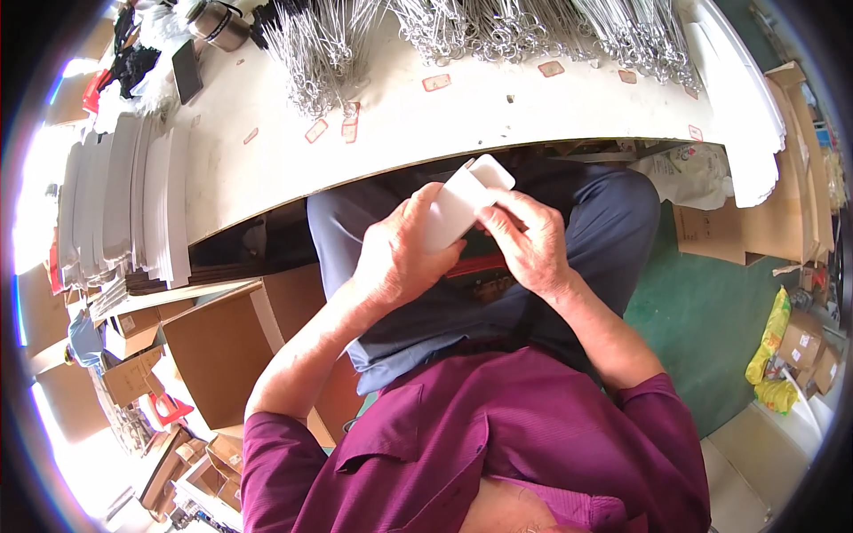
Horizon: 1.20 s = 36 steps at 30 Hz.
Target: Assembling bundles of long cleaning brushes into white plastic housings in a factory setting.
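Below white table point(498, 115) edge, both hands' fingers gripping white card point(462, 202), wire hooks point(498, 31) beyond

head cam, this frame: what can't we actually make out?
- Flat white rounded card: lower part covered by left hand and right hand.
- Bent silver wire pieces on white table: cut off by top edge, too tangled to count.
- Left side: washed out by glare.

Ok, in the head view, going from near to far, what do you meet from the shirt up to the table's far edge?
Purple shirt → left hand and right hand, level with each other, holding white cards → white table → bundles of metal wire hooks.
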### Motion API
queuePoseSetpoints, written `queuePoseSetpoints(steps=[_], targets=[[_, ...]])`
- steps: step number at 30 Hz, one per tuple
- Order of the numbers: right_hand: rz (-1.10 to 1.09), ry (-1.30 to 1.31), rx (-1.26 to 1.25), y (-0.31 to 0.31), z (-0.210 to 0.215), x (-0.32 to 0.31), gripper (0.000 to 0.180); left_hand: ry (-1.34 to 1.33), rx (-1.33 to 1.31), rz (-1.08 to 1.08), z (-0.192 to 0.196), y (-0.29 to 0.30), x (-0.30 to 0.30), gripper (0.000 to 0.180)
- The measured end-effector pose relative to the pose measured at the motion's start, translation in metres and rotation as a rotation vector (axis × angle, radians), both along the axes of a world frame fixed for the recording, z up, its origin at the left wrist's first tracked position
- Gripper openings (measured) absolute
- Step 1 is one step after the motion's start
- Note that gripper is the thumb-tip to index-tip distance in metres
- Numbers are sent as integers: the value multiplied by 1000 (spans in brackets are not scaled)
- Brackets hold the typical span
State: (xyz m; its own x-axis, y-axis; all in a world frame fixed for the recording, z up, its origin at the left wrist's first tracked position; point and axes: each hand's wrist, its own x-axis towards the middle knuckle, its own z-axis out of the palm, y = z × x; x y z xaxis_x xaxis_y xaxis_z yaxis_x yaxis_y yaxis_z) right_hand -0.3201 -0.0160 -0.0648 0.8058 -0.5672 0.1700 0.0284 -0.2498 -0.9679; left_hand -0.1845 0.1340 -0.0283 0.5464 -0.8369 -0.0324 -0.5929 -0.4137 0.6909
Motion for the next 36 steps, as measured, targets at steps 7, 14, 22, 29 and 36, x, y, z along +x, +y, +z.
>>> queuePoseSetpoints(steps=[7, 14, 22, 29, 36], targets=[[170, 95, 278, 2, 5, 3, 23, 29, -70, -14, -4, -3, -6, 73], [242, 125, 130, 8, 13, 0, 21, 114, 20, -89, 2, -6, -7, 58], [72, 86, 459, 18, 0, -1, 32, 128, 5, -44, -3, -8, -13, 55], [76, 75, -468, 20, 11, 1, 26, 120, 20, 21, -12, -2, -15, 79], [57, 172, 302, 22, 4, 9, 23, -69, -59, 1, -23, 0, -16, 79]])
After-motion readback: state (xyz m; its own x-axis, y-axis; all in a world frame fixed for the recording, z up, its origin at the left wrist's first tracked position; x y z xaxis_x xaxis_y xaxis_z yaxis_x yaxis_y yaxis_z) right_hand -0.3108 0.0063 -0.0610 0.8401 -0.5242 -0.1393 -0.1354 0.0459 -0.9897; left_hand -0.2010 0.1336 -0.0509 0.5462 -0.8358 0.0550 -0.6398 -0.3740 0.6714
